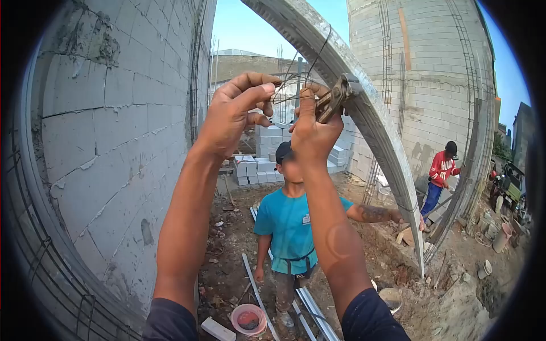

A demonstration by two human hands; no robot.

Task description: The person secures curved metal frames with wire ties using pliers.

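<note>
Tie wire [291,79], thin and dark, raised overhead just beside curved metal arch [380,133]. Looks light, springy and easily kinked, with sharp cut ends; probably best taken close to the loop, not by the loose tails. Pinched between thumb and forefinger of left hand [236,113]. Right hand [311,133] clenched around handles of pincers [335,95], fingertips also touching wire. Below, co-worker in teal shirt [290,219]; block wall [108,142] at left.
</note>
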